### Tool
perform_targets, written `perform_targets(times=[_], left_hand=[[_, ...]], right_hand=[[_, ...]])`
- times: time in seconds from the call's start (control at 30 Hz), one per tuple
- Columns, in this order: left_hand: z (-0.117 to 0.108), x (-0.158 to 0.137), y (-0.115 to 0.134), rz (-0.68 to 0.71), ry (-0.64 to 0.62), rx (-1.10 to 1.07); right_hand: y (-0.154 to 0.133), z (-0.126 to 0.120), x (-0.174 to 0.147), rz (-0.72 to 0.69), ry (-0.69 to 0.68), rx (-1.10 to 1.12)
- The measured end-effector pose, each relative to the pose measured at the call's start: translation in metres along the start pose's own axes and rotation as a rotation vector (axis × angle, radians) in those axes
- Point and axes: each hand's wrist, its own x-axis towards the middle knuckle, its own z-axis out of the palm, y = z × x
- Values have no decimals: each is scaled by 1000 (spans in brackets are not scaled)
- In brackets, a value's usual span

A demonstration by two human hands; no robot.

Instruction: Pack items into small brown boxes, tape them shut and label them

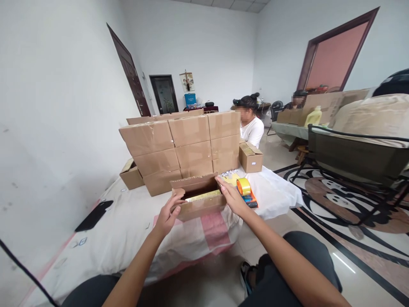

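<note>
An open cardboard box [201, 208] stands on the cloth-covered table in front of me, its rear flap raised. Something yellowish shows inside, but its kind is unclear. My left hand [168, 212] is closed on the box's left side, fingers at the side flap and thumb by the front corner. At the opposite end, my right hand [232, 198] grips the right flap, with the fingers along its upper edge. Just right of that hand lies an orange tape dispenser [254, 200] with a roll of yellow tape [243, 186].
Behind the open box rises a stack of closed cartons [191, 145]. Smaller cartons stand at its left [131, 175] and right [251, 157]. A black phone [93, 216] lies on the left of the table. Beyond the stack sits a person in white [254, 130]; another person is farther right.
</note>
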Motion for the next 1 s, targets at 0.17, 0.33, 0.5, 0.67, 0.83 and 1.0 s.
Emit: perform_targets(times=[0.17, 0.33, 0.5, 0.67, 0.83, 1.0], left_hand=[[-9, 2, 5, 212, -148, 172], [-15, 3, 7, 247, -190, 349], [-12, 6, -1, 233, -229, 422], [-9, 6, -4, 211, -236, 377], [-4, 6, -1, 5, -119, 168], [12, 15, 3, -335, 164, 39]], right_hand=[[3, -3, 6, -49, -10, -70], [8, 1, 3, -14, -75, -122], [15, 10, -1, 5, -112, -279], [9, 9, 6, -22, -140, -445], [4, 8, 14, -50, -133, -474], [18, 5, 24, 96, -31, -187]])
